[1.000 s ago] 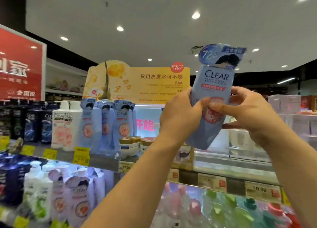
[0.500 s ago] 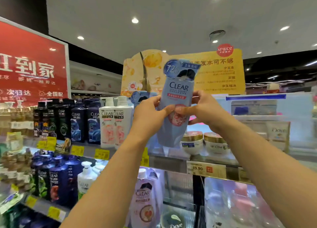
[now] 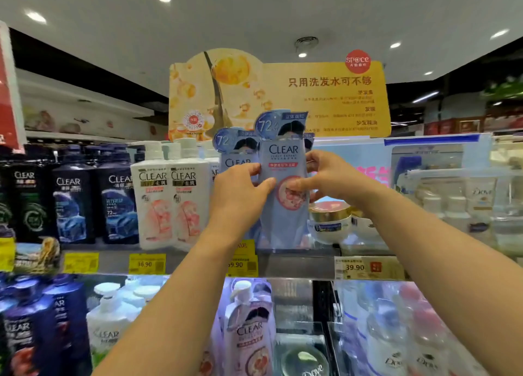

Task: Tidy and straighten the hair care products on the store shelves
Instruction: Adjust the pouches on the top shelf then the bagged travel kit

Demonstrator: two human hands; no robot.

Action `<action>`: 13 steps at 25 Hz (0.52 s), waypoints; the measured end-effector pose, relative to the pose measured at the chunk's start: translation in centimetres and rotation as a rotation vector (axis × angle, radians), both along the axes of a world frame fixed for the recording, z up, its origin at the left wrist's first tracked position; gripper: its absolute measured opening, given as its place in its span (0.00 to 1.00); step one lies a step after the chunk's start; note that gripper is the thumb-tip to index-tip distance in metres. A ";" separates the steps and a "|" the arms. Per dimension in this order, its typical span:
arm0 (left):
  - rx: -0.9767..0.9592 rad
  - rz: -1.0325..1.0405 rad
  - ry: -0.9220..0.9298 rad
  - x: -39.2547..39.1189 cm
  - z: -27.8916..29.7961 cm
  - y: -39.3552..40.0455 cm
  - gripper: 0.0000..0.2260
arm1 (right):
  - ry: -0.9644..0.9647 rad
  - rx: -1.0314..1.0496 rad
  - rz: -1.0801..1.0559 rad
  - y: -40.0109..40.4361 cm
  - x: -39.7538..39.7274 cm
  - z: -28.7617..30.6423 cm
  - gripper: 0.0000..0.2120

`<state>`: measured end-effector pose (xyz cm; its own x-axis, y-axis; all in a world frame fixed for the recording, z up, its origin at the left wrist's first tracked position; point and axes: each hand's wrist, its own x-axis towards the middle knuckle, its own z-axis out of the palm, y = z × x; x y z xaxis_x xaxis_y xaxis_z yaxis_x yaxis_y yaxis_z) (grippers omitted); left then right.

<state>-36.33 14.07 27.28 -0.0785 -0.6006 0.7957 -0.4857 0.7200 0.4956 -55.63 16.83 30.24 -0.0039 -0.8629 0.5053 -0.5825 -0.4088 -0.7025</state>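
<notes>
Head view, frame center: our left hand and right hand both grip the pale-blue CLEAR pouch, upright on the shelf.

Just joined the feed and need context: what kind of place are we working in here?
A shop's hair care aisle, most likely a supermarket: rows of shampoo bottles, yellow price tags along the shelf edge, and a promotional sign above.

the pale blue pouch reads "clear" with "72" on its top tag. white pump bottles and dark bottles say "clear" too. the yellow sign reads "只用洗发水可不够", badge "sp@ce". price tag: 39.90.
</notes>
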 end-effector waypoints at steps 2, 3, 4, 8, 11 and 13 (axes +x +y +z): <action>-0.015 -0.008 0.004 -0.2 -0.1 -0.3 0.13 | 0.011 0.002 -0.032 0.0 0.0 0.3 0.23; -0.021 0.001 -0.008 -0.2 -0.3 -0.5 0.12 | 0.018 0.006 -0.043 0.0 0.0 0.3 0.24; -0.036 0.024 -0.034 -0.2 -0.5 -0.8 0.12 | 0.030 0.015 -0.053 0.0 0.1 0.1 0.23; -0.090 0.057 -0.070 -0.5 -0.9 -1.2 0.12 | 0.065 0.055 -0.097 -0.3 -0.2 -1.0 0.20; -0.131 0.151 -0.021 -0.1 -0.9 -1.5 0.18 | 0.073 0.081 -0.108 -0.4 -0.5 -1.0 0.22; -0.185 0.256 0.058 0.6 -0.4 -2.0 0.19 | 0.072 0.085 -0.109 -0.5 -0.6 -1.0 0.22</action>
